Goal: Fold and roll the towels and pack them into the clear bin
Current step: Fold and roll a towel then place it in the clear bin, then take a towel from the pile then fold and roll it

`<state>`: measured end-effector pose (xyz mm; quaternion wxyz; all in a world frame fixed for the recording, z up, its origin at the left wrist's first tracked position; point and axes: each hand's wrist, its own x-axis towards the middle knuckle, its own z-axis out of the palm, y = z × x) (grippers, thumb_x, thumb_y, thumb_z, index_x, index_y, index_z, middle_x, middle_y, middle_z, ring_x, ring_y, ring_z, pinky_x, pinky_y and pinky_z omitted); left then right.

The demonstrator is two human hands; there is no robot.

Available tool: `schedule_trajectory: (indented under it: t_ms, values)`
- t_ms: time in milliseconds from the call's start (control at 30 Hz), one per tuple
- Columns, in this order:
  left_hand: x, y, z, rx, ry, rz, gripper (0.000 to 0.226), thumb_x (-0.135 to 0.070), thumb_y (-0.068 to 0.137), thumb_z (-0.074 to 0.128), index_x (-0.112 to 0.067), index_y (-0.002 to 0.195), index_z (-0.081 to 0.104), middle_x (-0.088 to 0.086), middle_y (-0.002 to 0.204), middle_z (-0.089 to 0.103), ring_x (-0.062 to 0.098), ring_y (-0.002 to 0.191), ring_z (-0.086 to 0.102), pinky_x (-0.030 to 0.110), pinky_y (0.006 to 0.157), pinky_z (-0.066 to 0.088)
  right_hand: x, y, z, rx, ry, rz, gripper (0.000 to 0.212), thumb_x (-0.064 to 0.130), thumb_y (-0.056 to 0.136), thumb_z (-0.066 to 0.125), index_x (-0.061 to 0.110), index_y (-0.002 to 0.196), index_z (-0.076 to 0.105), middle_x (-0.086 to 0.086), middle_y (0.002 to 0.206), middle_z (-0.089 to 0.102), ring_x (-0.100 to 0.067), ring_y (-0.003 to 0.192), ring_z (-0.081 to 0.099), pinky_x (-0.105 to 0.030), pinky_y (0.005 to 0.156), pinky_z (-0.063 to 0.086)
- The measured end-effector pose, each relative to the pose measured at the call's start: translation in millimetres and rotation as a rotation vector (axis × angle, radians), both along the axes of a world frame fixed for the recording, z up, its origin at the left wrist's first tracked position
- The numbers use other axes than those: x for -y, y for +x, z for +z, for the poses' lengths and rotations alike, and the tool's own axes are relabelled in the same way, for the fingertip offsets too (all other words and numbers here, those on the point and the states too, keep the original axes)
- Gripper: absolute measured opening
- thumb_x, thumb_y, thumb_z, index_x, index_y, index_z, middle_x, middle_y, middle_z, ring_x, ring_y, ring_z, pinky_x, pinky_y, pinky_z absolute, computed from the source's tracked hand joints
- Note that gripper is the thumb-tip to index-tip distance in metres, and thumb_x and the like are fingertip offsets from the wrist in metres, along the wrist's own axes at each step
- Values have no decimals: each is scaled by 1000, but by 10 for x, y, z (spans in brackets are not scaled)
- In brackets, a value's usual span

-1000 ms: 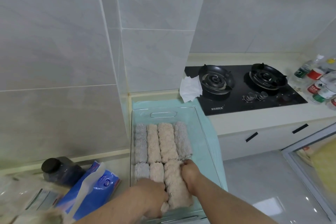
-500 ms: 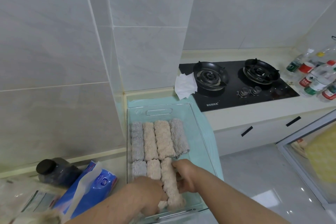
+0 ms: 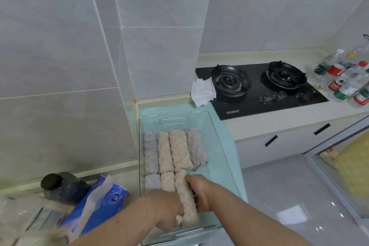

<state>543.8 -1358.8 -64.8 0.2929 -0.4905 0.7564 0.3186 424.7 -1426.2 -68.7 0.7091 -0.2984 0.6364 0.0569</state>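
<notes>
Seating pink roll (image 3: 184,199) into the near row of the clear bin (image 3: 195,121), touching the packed rolls (image 3: 179,150) to its left and far side. Left hand (image 3: 165,209) grip: fingers curled round the roll's near end. Right hand (image 3: 199,191) grip: closed along its right flank, thumb on top. Judgement: press down evenly, keep the loose edge underneath, snug it leftward before letting go.
</notes>
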Motion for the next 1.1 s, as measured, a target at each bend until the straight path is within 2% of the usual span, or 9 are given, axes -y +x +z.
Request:
schedule_trajectory:
  t_ms: [133, 267, 400, 500, 567, 633, 767, 933, 1100]
  values:
    - [-11, 22, -1, -56, -34, 44, 45, -34, 93, 44, -27, 138, 45, 4, 136, 45, 30, 121, 48, 48, 94, 45, 129, 13, 114, -183, -364, 240, 23, 23, 100, 34, 17, 85, 50, 3, 76, 45, -12, 67, 46, -24, 58, 37]
    - [-26, 42, 17, -100, -55, 81, 42, -33, 93, 44, -25, 134, 50, 2, 135, 49, 28, 120, 50, 48, 94, 46, 323, 75, 133, -227, -770, 300, 36, 8, 94, 37, 16, 60, 34, 0, 70, 44, -21, 72, 49, -29, 64, 32]
    - [-24, 46, 49, -131, -68, 117, 39, -33, 93, 45, -23, 130, 53, 2, 132, 51, 28, 119, 50, 47, 95, 45, 494, 245, 120, 35, -544, 26, 28, 27, 98, 41, 18, 75, 53, 2, 70, 52, -13, 62, 46, -26, 62, 39]
    - [-31, 56, 83, -141, -73, 165, 41, -34, 93, 46, -26, 133, 50, 0, 137, 50, 27, 123, 48, 45, 99, 43, 530, 328, 52, 86, -366, 52, 33, 41, 99, 38, 18, 89, 60, 0, 78, 58, -16, 68, 53, -30, 74, 43]
    - [-34, 67, 108, -165, -72, 238, 43, -37, 94, 46, -28, 136, 48, -3, 141, 48, 24, 127, 46, 41, 101, 42, 548, 329, 32, 85, -327, 91, 46, 46, 99, 38, 11, 112, 64, -7, 109, 67, -28, 103, 65, -36, 93, 48]
    - [-19, 79, 148, -210, -95, 337, 41, -40, 93, 45, -30, 133, 50, -4, 139, 50, 22, 126, 47, 37, 100, 42, 595, 319, 23, 96, -318, 114, 51, 45, 99, 39, 4, 125, 56, -12, 126, 60, -36, 121, 55, -43, 103, 44]
    - [-7, 115, 302, -323, -214, 559, 37, -42, 92, 46, -31, 126, 57, -9, 133, 55, 14, 120, 51, 29, 97, 42, 676, 280, 183, 92, -360, 215, 29, 36, 99, 42, 13, 100, 60, -4, 86, 59, -20, 74, 54, -28, 65, 45]
    - [-98, 179, 660, -470, -473, 1016, 19, -39, 92, 52, -41, 109, 62, -24, 105, 60, -4, 89, 56, 20, 86, 45, 822, 135, 425, 133, -680, 568, 11, 11, 85, 45, 14, 83, 55, -10, 82, 53, -22, 73, 50, -36, 68, 43]
    - [-487, -70, 1001, -600, -868, 1463, 13, -28, 90, 63, -37, 98, 66, -19, 91, 68, -8, 90, 59, 16, 78, 48, 802, -141, 821, 437, -818, 616, 14, 21, 95, 52, 24, 95, 66, 0, 96, 69, -18, 86, 64, -34, 84, 53]
